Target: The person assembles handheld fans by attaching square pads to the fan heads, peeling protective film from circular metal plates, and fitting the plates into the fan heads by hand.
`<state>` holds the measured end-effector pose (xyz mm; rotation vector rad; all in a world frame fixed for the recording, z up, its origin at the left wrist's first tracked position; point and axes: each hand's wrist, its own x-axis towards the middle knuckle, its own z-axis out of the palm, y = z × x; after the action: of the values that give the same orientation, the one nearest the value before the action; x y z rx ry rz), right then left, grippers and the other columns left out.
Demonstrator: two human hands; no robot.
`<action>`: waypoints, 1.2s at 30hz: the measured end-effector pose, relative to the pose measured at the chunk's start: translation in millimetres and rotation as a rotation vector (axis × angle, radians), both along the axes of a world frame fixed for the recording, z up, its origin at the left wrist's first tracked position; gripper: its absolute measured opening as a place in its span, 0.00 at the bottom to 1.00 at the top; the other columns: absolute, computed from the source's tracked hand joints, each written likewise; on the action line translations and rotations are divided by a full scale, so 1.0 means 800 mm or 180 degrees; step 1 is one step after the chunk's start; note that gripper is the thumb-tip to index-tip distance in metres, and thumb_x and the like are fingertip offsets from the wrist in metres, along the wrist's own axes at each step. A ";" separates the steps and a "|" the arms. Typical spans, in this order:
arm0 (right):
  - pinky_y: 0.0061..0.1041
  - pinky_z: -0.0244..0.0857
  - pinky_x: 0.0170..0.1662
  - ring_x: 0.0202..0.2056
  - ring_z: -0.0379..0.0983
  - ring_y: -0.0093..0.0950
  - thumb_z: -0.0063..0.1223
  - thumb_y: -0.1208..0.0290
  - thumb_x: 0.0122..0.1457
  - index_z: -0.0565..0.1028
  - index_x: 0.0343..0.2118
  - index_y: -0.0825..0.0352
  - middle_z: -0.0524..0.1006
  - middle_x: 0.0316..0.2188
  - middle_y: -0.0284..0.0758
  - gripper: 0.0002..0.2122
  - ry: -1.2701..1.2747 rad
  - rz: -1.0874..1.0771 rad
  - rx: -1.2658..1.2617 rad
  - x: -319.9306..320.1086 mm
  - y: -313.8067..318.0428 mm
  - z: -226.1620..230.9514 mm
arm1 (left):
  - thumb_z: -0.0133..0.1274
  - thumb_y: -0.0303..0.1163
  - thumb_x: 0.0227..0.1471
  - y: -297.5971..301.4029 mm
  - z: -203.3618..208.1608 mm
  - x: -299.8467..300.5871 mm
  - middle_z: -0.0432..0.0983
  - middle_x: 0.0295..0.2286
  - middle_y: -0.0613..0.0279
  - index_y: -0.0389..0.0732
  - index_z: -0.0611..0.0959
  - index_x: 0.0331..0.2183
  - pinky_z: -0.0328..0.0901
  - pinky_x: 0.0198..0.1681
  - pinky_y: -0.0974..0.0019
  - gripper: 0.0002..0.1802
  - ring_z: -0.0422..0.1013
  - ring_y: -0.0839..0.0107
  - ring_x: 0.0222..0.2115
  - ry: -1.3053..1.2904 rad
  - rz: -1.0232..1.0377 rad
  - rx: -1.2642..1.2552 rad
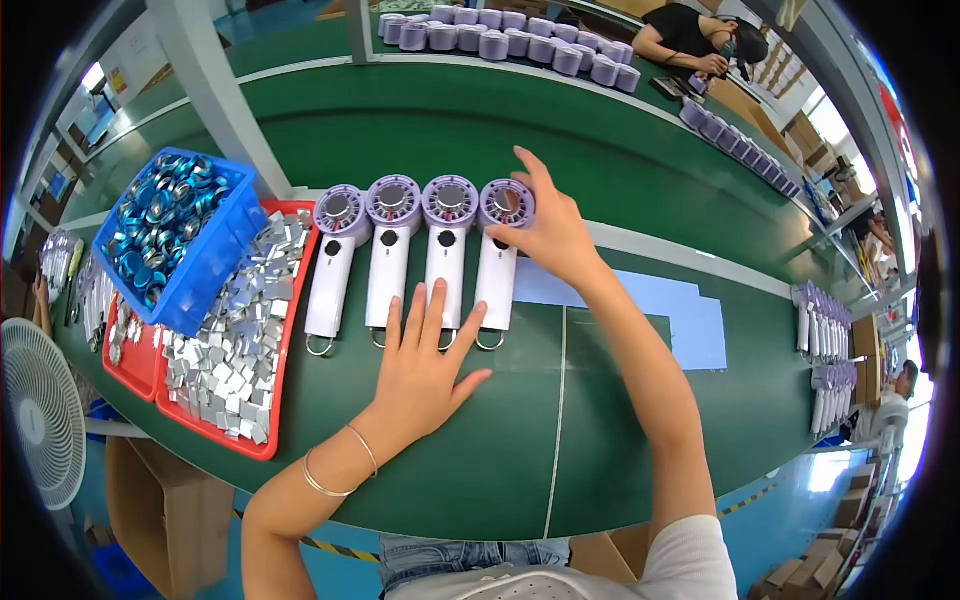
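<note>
Several white handheld fans with round purple heads lie in a row on the green workbench, heads away from me and metal loops toward me. My left hand (pixel 415 380) rests flat with fingers spread, its fingertips on the lower handles of the fans at the right of the row. My right hand (pixel 558 235) is around the head of the rightmost fan (pixel 496 285), thumb by its neck and fingers at the head's right side. The leftmost fan (pixel 330 285) slants slightly and is untouched; beside it is another fan (pixel 387 275).
At left, a blue bin (pixel 190 305) of shiny blue round parts stands over a red tray (pixel 285 400) of small silver squares. Light-blue sheets (pixel 695 335) lie right. Behind are rows of purple parts (pixel 493 45) and a person (pixel 690 40). More fans (pixel 825 330) lie far right.
</note>
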<state>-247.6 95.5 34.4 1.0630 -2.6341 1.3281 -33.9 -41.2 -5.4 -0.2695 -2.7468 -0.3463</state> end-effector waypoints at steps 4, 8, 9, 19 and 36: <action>0.38 0.56 0.64 0.63 0.61 0.44 0.68 0.67 0.49 0.49 0.68 0.65 0.58 0.66 0.48 0.47 0.0619 0.0036 -0.0187 -0.008 0.042 -0.003 | 0.60 0.52 0.50 0.001 0.008 0.011 0.46 0.65 0.37 0.48 0.66 0.63 0.38 0.63 0.30 0.43 0.44 0.38 0.65 -0.0284 -0.0050 -0.0070; 0.39 0.54 0.64 0.63 0.59 0.42 0.61 0.68 0.56 0.57 0.66 0.67 0.62 0.64 0.45 0.36 0.1195 -0.1106 -0.0350 -0.023 0.195 0.004 | 0.54 0.57 0.53 0.035 0.008 0.024 0.48 0.66 0.46 0.52 0.64 0.64 0.41 0.63 0.31 0.41 0.47 0.48 0.66 -0.0672 -0.1135 0.0166; 0.39 0.54 0.64 0.63 0.59 0.42 0.60 0.67 0.57 0.58 0.65 0.67 0.63 0.63 0.45 0.34 0.1307 -0.1619 -0.0214 -0.023 0.249 -0.001 | 0.54 0.57 0.53 0.045 0.008 0.028 0.50 0.65 0.45 0.51 0.65 0.64 0.42 0.63 0.31 0.41 0.48 0.48 0.66 -0.0803 -0.1438 0.0118; 0.62 0.38 0.64 0.68 0.39 0.53 0.59 0.60 0.55 0.53 0.65 0.66 0.45 0.68 0.52 0.38 0.1471 -0.5850 0.1966 0.068 0.703 -0.096 | 0.58 0.50 0.50 0.067 0.017 0.044 0.50 0.65 0.42 0.43 0.66 0.62 0.37 0.66 0.33 0.42 0.46 0.44 0.66 -0.1461 -0.1840 -0.0561; 0.45 0.68 0.45 0.42 0.72 0.48 0.59 0.53 0.56 0.67 0.54 0.68 0.74 0.40 0.48 0.29 0.1367 -0.4485 0.2024 -0.057 0.780 -0.085 | 0.57 0.46 0.51 0.146 0.023 0.023 0.43 0.65 0.34 0.37 0.62 0.63 0.35 0.66 0.33 0.44 0.41 0.38 0.66 -0.1663 -0.1576 -0.0701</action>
<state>-293.3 719.7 -33.8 -0.5543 -2.3960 -0.0316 -15.2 75.7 13.2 -1.0622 -3.2030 -0.2628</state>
